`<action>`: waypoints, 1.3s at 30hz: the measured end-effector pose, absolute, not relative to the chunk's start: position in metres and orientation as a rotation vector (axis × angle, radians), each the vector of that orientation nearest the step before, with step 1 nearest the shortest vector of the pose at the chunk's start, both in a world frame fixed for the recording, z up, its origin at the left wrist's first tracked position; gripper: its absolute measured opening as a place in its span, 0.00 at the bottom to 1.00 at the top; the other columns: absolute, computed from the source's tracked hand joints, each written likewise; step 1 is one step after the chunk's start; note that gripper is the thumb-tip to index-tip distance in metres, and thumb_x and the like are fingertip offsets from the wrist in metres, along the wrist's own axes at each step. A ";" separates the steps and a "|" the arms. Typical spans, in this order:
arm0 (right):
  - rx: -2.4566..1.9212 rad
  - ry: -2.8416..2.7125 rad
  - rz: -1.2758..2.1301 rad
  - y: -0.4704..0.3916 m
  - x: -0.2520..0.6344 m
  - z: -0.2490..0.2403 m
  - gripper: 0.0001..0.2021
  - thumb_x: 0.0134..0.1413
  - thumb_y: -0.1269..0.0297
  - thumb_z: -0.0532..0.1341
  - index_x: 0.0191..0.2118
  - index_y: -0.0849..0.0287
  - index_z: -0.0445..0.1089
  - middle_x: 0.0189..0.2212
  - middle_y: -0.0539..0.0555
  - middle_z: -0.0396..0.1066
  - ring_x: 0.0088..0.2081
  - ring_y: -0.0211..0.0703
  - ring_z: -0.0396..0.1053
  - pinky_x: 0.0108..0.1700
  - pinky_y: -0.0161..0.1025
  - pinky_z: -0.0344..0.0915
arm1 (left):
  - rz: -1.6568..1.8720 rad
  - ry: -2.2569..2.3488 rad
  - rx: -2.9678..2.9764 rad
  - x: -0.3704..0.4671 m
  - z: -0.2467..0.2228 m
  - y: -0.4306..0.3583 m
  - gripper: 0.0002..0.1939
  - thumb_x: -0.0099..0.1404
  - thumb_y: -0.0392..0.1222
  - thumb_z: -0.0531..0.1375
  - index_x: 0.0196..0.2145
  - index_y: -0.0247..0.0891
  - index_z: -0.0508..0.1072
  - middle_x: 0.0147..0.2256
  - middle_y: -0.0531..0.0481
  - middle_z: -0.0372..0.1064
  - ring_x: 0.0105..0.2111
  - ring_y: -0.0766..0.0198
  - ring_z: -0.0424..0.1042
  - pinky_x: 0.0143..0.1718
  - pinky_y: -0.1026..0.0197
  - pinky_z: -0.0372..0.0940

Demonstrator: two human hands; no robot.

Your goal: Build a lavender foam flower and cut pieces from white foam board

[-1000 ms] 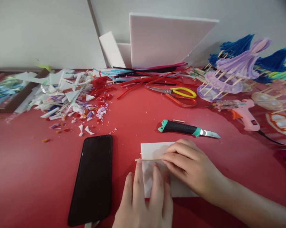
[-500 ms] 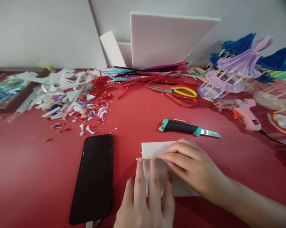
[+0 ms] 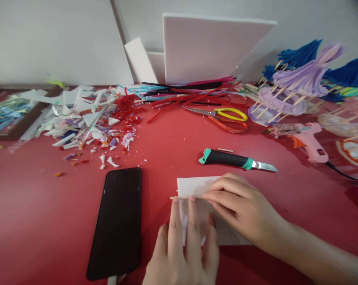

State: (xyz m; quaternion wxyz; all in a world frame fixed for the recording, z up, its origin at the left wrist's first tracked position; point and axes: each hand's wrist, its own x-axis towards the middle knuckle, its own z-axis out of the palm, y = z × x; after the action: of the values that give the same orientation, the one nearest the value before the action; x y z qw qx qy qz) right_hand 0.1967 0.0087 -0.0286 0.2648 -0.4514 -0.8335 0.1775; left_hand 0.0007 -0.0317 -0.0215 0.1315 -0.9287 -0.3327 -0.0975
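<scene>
Red counter (image 3: 158, 146): thin stick (image 3: 183, 197) crosses white board's (image 3: 193, 183) left edge. Right hand (image 3: 246, 209): grip pinched on stick; left hand (image 3: 181, 257): fingers apart, two pressing it. Seemingly positioning; next move needs steady pressure.

a head-worn camera looks forward and down, close over the hands (image 3: 248, 211) and red table (image 3: 161, 146).

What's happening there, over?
Right hand pinching stick; left hand touching it. Stick tip past left edge of white sheet. Knife beyond, not in the way.
</scene>
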 end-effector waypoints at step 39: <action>-1.344 -2.259 0.197 -0.002 0.256 -0.026 0.07 0.58 0.71 0.59 0.40 0.55 0.72 0.35 0.53 0.72 0.39 0.42 0.71 0.41 0.40 0.70 | -0.273 -1.018 -2.603 0.004 -0.023 -0.035 0.21 0.60 0.34 0.62 0.52 0.35 0.68 0.49 0.33 0.71 0.46 0.33 0.72 0.29 0.50 0.74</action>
State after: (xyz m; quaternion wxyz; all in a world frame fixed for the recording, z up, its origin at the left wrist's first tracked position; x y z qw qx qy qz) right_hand 0.2564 -0.0016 -0.0263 0.2502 -0.4936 -0.8298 0.0723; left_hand 0.0035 -0.0349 -0.0231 0.1656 -0.9141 -0.3575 -0.0960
